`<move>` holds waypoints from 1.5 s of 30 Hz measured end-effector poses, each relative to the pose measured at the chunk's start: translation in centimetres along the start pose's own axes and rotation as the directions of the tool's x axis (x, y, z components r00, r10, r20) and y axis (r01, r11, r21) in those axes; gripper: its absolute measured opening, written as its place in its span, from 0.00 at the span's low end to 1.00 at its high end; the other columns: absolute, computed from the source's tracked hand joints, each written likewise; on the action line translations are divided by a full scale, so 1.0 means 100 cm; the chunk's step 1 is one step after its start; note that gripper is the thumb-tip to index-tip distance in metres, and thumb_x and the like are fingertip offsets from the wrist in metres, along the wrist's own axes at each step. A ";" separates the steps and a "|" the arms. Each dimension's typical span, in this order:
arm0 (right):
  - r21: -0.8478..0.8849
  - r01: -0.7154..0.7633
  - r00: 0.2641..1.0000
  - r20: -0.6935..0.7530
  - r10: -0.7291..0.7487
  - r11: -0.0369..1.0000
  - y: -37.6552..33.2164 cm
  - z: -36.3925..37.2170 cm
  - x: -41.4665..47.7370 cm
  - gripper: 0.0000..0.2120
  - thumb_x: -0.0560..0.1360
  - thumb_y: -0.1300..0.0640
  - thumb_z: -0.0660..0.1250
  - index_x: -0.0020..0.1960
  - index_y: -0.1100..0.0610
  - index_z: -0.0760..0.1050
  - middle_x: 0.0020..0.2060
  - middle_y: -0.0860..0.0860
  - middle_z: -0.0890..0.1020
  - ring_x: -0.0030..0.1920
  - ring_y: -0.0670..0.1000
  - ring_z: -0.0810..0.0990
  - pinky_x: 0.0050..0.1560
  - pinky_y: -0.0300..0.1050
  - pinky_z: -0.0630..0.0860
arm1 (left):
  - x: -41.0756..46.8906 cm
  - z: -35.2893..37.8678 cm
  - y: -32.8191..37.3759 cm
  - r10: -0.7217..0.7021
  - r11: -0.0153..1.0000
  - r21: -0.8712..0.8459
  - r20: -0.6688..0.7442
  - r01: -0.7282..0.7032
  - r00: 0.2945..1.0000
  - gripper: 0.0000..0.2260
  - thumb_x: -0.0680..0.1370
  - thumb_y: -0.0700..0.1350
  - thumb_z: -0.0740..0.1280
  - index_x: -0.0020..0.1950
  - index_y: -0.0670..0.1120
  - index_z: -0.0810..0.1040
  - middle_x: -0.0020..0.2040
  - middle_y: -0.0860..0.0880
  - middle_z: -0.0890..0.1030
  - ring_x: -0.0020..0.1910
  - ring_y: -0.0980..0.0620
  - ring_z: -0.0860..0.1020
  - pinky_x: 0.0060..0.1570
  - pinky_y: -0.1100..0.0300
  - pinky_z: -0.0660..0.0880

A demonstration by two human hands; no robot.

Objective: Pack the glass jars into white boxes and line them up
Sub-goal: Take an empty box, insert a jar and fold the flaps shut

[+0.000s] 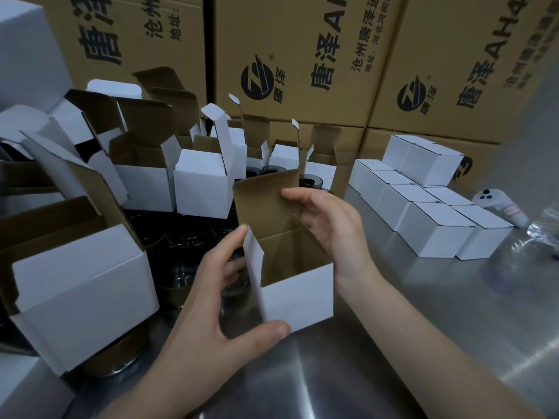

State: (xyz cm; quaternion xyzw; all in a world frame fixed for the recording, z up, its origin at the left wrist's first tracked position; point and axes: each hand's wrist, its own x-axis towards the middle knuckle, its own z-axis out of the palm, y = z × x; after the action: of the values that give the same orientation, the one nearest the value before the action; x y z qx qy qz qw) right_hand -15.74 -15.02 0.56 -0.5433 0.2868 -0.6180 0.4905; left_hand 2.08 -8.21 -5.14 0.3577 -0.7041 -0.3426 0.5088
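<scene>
I hold one open white box point(298, 293) above the steel table, its brown lid flap standing up and its inside empty. My left hand point(225, 300) grips its left wall, thumb under the front corner and fingers behind. My right hand point(328, 225) holds the far right side, fingers curled onto the raised flap. Dark glass jars point(181, 234) stand crowded on the table behind and left of the box, partly hidden by it. Several closed white boxes point(423, 207) are lined up in rows at the right.
Several open empty white boxes point(145, 164) crowd the left and back. A big open one point(78, 282) sits near left. Large brown cartons point(302, 55) wall the back. A white controller point(499, 204) and crumpled clear plastic point(544, 228) lie far right on the steel table point(423, 313).
</scene>
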 end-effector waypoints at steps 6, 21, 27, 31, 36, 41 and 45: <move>-0.005 -0.019 0.998 0.066 0.020 1.000 0.013 0.003 -0.001 0.17 0.77 0.56 0.58 0.43 0.53 0.85 0.45 0.51 0.85 0.49 0.49 0.84 0.47 0.39 0.79 | 0.002 0.001 -0.001 0.007 0.996 0.089 -0.042 -0.003 0.999 0.38 0.63 0.62 0.74 0.68 0.75 0.60 0.68 0.69 0.66 0.66 0.67 0.70 0.57 0.72 0.71; -0.641 -0.040 0.992 -0.114 -0.043 0.767 0.044 -0.017 0.016 0.16 0.76 0.63 0.68 0.60 0.50 0.74 0.59 0.47 0.75 0.56 0.38 0.74 0.58 0.38 0.74 | 0.002 0.003 -0.001 -0.050 0.997 0.048 -0.258 0.064 0.965 0.37 0.54 0.61 0.78 0.58 0.67 0.66 0.57 0.67 0.75 0.54 0.63 0.79 0.43 0.70 0.78; -0.729 -0.134 0.988 -0.044 0.150 0.671 0.065 -0.014 0.022 0.35 0.73 0.52 0.74 0.74 0.51 0.61 0.71 0.52 0.66 0.71 0.50 0.65 0.67 0.44 0.63 | 0.001 0.005 0.004 -0.057 0.992 0.094 -0.280 0.086 0.958 0.35 0.53 0.62 0.76 0.55 0.70 0.63 0.56 0.65 0.74 0.53 0.62 0.78 0.44 0.64 0.75; -0.682 -0.165 0.985 -0.071 0.160 0.712 0.069 -0.019 0.025 0.35 0.71 0.53 0.75 0.73 0.50 0.62 0.54 0.42 0.74 0.58 0.45 0.75 0.57 0.38 0.72 | 0.001 0.006 0.004 -0.063 0.987 0.127 -0.273 0.101 0.960 0.35 0.53 0.63 0.75 0.56 0.70 0.63 0.55 0.67 0.73 0.53 0.64 0.77 0.43 0.66 0.74; -0.666 -0.221 0.972 -0.089 0.218 0.713 0.067 -0.032 0.031 0.38 0.67 0.52 0.79 0.72 0.50 0.64 0.58 0.46 0.78 0.62 0.49 0.75 0.63 0.45 0.72 | -0.001 0.005 0.003 -0.069 0.980 0.162 -0.255 0.113 0.964 0.35 0.54 0.63 0.74 0.57 0.71 0.62 0.57 0.69 0.71 0.55 0.63 0.76 0.47 0.63 0.74; -0.669 -0.268 0.942 -0.030 0.335 0.693 0.049 -0.048 0.032 0.33 0.66 0.54 0.79 0.68 0.48 0.70 0.58 0.42 0.78 0.57 0.39 0.75 0.57 0.35 0.70 | -0.002 0.004 0.001 -0.067 0.977 0.184 -0.231 0.112 0.971 0.35 0.56 0.63 0.74 0.59 0.72 0.62 0.57 0.70 0.70 0.58 0.62 0.75 0.51 0.61 0.74; -0.665 -0.281 0.925 0.005 0.380 0.692 0.036 -0.060 0.034 0.28 0.67 0.61 0.78 0.62 0.47 0.72 0.51 0.39 0.80 0.51 0.36 0.79 0.46 0.26 0.72 | -0.002 0.005 0.001 -0.068 0.972 0.208 -0.200 0.110 0.978 0.35 0.56 0.62 0.74 0.59 0.72 0.62 0.59 0.68 0.70 0.60 0.59 0.75 0.54 0.59 0.74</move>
State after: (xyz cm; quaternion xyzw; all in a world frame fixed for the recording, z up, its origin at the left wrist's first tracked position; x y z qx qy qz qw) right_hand -20.12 -20.48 -2.77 -0.6615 0.5414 -0.3398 0.3922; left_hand 1.65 -7.97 -5.29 0.4738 -0.6685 -0.2499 0.5159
